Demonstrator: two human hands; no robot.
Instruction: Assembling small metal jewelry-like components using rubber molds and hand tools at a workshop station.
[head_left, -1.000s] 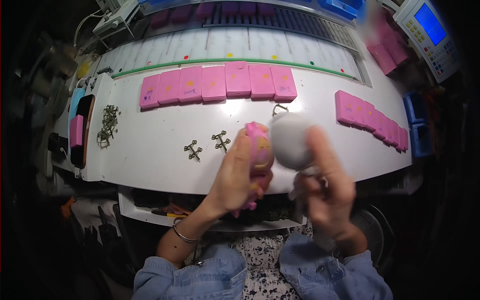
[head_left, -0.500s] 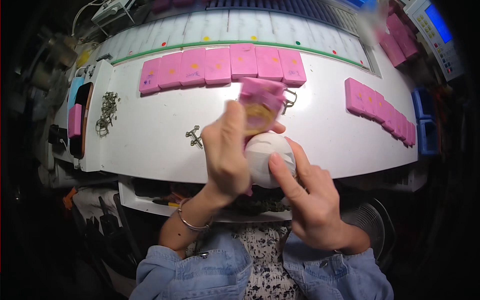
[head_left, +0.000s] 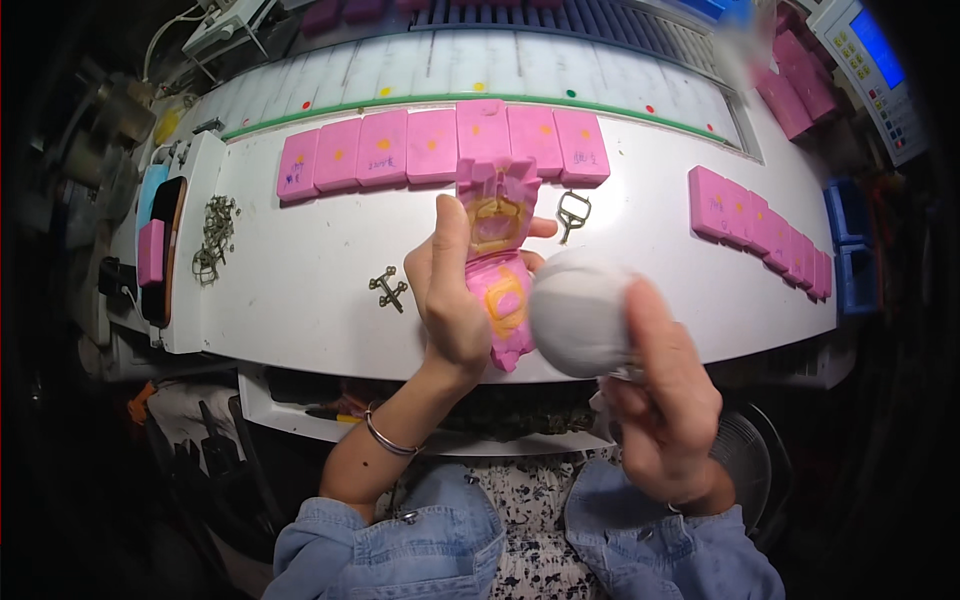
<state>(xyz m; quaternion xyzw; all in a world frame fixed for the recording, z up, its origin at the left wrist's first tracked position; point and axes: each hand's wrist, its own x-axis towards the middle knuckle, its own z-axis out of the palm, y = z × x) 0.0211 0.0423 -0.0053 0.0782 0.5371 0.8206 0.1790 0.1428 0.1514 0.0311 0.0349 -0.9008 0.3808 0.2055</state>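
Observation:
My left hand (head_left: pixel 449 305) is closed around a pink rubber mould (head_left: pixel 510 345). The mould is hinged open, its two halves showing yellowish patches around the hollows in their inner faces. In my right hand (head_left: pixel 668 415) is a round white cloth pouch (head_left: pixel 578 315), blurred by motion, just right of the lower mould half. Whether pouch and mould touch, I cannot tell. A small dark-green frame-shaped piece (head_left: pixel 573 212) lies beyond the mould. Another small branched green piece (head_left: pixel 388 289) lies left of my left hand.
Pink mould blocks (head_left: pixel 433 145) stand in a row along the back, and another row (head_left: pixel 745 205) runs down the right. Small green pieces (head_left: pixel 216 235) are heaped at left, by a phone (head_left: pixel 163 270). Blue bins (head_left: pixel 853 245) and a machine with a blue screen (head_left: pixel 877 48) flank the right side.
The pouch has moved off the mould to the right with my right hand. The mould now stands wider open to view in my left hand.

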